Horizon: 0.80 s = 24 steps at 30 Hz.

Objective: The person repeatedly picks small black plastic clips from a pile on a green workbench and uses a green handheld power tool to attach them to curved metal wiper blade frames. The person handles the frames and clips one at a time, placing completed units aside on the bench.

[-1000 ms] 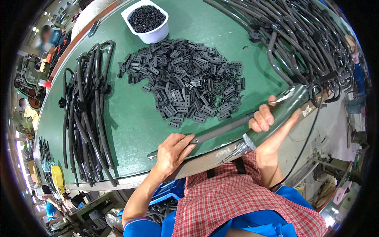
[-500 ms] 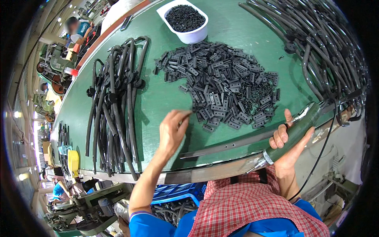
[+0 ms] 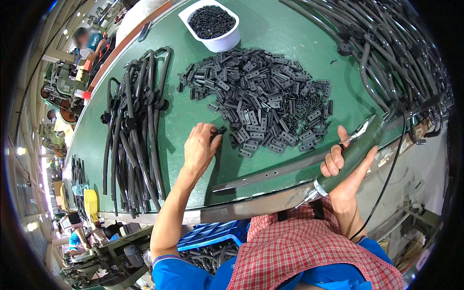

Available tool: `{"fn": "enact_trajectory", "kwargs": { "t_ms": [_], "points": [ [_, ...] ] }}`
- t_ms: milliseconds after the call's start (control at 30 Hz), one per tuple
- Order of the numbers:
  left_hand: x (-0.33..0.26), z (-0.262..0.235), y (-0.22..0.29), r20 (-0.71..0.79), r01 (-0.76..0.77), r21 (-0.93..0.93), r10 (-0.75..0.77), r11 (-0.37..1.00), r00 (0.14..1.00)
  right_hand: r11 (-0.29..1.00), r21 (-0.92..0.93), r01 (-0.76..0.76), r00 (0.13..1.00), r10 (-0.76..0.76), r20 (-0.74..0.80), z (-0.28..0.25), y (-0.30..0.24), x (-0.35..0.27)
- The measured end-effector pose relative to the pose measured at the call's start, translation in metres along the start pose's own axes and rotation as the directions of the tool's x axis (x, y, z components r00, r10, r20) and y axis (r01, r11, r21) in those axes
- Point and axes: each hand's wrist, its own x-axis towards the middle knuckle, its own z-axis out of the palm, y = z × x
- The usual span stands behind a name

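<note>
Two bare hands are at work over a green tabletop. The left hand, left of the frame's centre, has its thumb and forefinger closed on a small black piece, just beside the lower left edge of the heap; it is probably one of the two-hole black blocks, though too little of it shows to be sure. Those blocks are piled in the middle of the frame, with loose black screws scattered among them on the right side.

Right of centre, the right hand has its fingers wrapped around a green-bodied power screwdriver, tilted so that its bit end points to the lower left; a black cable hangs from its upper end. A dark tube with two holes lies along the lower middle of the tabletop, its right end passing behind the right hand.

At the top, a white tub holds more black screws. Bent black tubes are stacked at left and upper right. At lower centre, a blue crate sits beside a red-checked apron.
</note>
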Motion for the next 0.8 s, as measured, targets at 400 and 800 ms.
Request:
{"fn": "enact_trajectory", "kwargs": {
  "t_ms": [400,800],
  "points": [
    [-0.069,0.015,0.094,-0.015,-0.256,-0.397,0.273,0.881,0.962,1.0,-0.012,-0.02,1.0,0.02,-0.009,0.001,0.0,-0.001],
    [-0.073,0.035,0.09,-0.067,-0.257,-0.454,0.255,0.853,0.965,0.966,-0.059,0.252,0.837,-0.187,0.514,0.058,0.012,-0.003]
  ]
}}
